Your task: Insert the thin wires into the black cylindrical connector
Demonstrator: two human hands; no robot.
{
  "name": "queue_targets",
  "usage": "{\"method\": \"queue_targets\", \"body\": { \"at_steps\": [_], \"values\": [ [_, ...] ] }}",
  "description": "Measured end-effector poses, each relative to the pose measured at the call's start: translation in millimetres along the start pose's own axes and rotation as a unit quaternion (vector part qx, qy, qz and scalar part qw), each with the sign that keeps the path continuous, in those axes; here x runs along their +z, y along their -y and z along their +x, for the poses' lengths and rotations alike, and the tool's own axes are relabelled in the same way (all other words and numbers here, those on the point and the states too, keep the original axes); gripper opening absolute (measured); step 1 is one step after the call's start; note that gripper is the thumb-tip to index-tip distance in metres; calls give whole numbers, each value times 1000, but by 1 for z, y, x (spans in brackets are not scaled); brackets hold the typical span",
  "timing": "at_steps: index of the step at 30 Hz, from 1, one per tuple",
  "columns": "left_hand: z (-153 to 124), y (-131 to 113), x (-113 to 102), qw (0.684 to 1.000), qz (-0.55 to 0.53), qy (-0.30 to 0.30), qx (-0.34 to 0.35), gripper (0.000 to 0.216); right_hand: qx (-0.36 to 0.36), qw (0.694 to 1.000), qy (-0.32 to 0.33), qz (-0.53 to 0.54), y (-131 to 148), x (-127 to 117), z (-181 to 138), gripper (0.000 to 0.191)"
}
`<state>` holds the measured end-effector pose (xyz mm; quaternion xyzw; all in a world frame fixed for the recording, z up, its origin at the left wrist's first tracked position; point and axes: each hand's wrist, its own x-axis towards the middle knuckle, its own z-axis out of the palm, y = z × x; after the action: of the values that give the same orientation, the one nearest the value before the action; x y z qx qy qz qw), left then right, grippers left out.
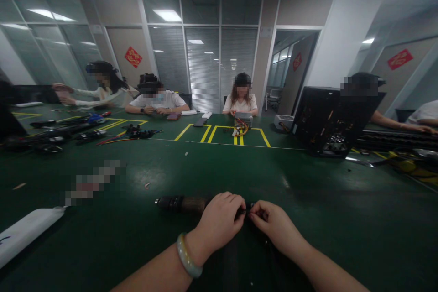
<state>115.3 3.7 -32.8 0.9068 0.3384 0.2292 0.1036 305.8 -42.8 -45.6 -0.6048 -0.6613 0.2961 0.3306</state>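
On the green table lies a dark, brown-bodied electric screwdriver [185,204], its metal tip pointing left. My left hand [222,221] wraps over its rear part, fingers curled down and thumb toward the end. A pale bangle [188,255] circles that wrist. Close by on the right, my right hand [273,223] pinches with thumb and fingertips at the tool's rear end. What sits in that pinch is too small and dark to make out. A dark cable appears to run down from there beneath the right hand. My palms hide the middle of the tool.
A white strip-shaped object [30,232] lies at the left. Cables and black parts [133,132] are spread farther back. A black computer case [335,123] stands at the right. Several people sit across the green table [137,246], one behind a grey power supply [243,119].
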Motion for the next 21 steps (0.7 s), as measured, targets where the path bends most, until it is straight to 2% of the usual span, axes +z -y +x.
{"method": "queue_targets", "body": {
  "at_steps": [9, 21],
  "values": [
    [0, 4, 6, 1000, 7, -2, 14, 17, -19, 1000, -8, 0, -6, 2, 2, 8],
    [1, 4, 3, 1000, -11, 1, 13, 18, -3, 1000, 0, -11, -3, 0, 1, 7]
  ]
}}
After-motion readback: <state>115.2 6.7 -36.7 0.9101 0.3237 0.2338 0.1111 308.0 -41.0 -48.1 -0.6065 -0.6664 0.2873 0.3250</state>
